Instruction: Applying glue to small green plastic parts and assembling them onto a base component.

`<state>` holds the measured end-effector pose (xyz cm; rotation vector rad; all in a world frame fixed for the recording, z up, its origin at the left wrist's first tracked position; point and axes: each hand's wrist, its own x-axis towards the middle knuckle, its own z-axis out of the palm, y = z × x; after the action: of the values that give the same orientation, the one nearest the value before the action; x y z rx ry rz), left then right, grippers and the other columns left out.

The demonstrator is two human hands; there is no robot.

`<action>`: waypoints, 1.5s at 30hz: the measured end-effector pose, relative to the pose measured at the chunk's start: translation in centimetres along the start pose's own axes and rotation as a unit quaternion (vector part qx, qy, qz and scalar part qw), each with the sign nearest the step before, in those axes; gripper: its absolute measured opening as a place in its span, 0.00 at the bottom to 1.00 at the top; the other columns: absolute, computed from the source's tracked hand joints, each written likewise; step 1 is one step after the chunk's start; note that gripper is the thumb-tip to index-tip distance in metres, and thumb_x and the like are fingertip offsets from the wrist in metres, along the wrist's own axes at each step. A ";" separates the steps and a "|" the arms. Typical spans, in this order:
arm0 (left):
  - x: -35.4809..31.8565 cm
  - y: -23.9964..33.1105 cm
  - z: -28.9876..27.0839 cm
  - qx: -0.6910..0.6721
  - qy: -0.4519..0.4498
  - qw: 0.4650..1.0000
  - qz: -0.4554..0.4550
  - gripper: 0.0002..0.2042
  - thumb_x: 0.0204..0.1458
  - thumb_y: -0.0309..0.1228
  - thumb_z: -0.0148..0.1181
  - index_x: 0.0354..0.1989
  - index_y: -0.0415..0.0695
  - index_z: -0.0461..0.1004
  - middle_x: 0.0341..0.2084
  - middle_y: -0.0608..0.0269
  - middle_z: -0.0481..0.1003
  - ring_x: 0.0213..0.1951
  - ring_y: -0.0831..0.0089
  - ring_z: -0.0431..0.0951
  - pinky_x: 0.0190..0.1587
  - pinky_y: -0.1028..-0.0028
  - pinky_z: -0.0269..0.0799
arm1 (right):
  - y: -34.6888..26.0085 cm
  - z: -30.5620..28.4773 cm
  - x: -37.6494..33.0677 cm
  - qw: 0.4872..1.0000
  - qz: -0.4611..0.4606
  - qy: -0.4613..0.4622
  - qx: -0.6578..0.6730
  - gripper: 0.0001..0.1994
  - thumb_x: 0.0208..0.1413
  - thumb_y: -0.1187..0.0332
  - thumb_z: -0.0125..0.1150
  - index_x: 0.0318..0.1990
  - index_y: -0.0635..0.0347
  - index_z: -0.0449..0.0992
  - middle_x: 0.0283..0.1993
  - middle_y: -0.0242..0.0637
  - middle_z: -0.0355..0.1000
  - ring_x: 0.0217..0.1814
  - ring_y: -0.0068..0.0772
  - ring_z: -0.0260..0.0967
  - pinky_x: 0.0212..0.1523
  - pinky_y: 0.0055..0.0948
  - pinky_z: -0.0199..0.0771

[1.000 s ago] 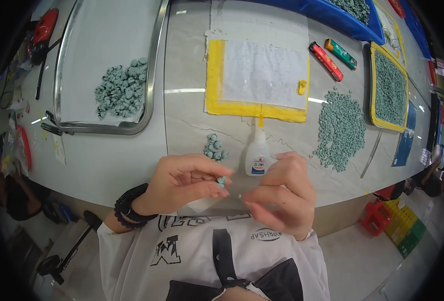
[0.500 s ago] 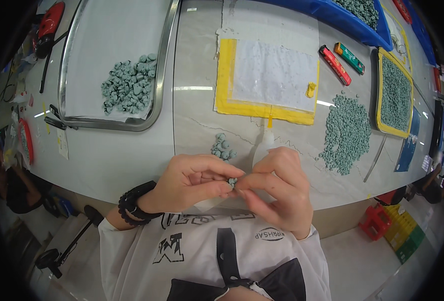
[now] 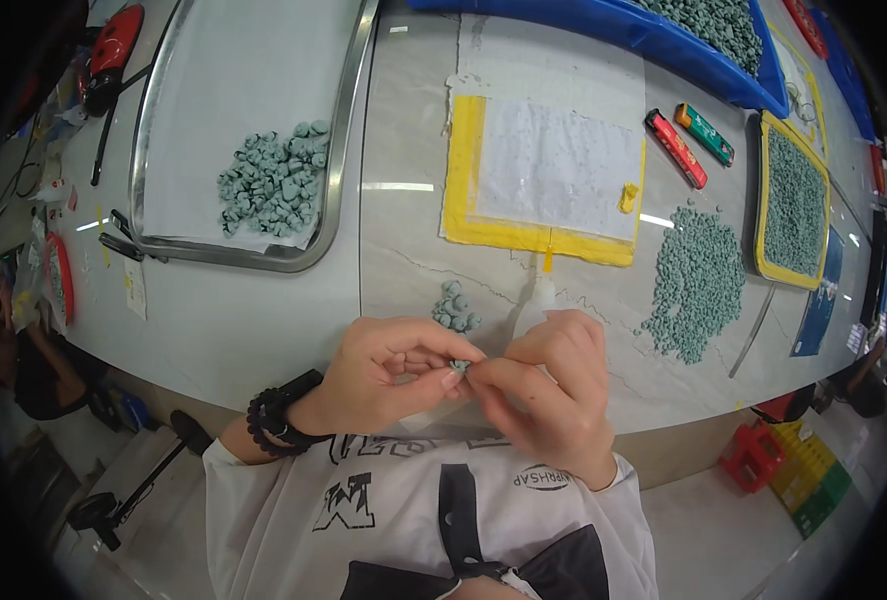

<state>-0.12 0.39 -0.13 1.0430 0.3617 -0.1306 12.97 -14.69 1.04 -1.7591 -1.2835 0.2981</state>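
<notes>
Close to my body at the table's near edge, my left hand [image 3: 388, 372] pinches a small grey-green stone-like piece [image 3: 459, 367] between thumb and fingertips. The thumb and index finger of my right hand [image 3: 555, 385] meet at the same piece, closed against its right side. Its exact shape is mostly covered by my fingers. Just beyond my hands lies a little heap of similar rounded pieces [image 3: 453, 308]. Behind my right hand a whitish squeeze bottle [image 3: 538, 296] with a yellow tip shows in part; the tip reaches the edge of a yellow-bordered white sheet [image 3: 463, 235].
At left, a metal tray [image 3: 263, 262] lined with white paper holds clustered grey-green pieces. Loose small pieces [image 3: 698, 285] spread at right, near a yellow-rimmed tray [image 3: 760, 240]. Red [image 3: 676, 150] and green [image 3: 705, 135] box-cutter-like tools lie beyond. A blue bin [image 3: 603, 30] stands at the back.
The whole view has shifted slightly, so the table's things appear a little lower and to the right. Both hands stay together at the small piece, with the fingers slightly repositioned.
</notes>
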 end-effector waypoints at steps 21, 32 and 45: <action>-0.1 -0.5 0.4 -0.007 0.030 0.997 0.070 0.10 0.53 0.13 0.48 0.44 0.30 0.67 0.42 0.42 0.73 0.43 0.69 0.77 0.44 0.74 0.75 | 0.3 0.7 0.1 0.998 0.011 0.052 0.020 0.14 0.29 0.78 0.68 0.30 0.59 0.76 0.30 0.33 0.70 0.31 0.34 0.66 0.35 0.30 0.63; -0.1 -1.0 0.4 0.012 0.035 0.992 0.117 0.10 0.52 0.14 0.49 0.43 0.31 0.66 0.41 0.42 0.74 0.41 0.69 0.77 0.43 0.74 0.75 | -0.3 0.7 0.2 0.998 0.001 0.047 -0.031 0.15 0.28 0.77 0.69 0.31 0.58 0.76 0.30 0.31 0.71 0.32 0.35 0.66 0.37 0.32 0.64; 0.2 -0.4 0.5 -0.131 0.022 0.991 0.012 0.10 0.54 0.16 0.47 0.45 0.33 0.66 0.42 0.50 0.73 0.41 0.72 0.76 0.44 0.74 0.75 | -0.4 0.7 0.0 0.997 0.023 0.073 0.017 0.12 0.33 0.76 0.66 0.30 0.57 0.76 0.31 0.33 0.71 0.40 0.41 0.64 0.41 0.35 0.66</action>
<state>0.09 -0.22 -0.37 0.7906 0.3957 -0.0367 12.26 -14.30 0.93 -1.7512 -1.1287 0.2121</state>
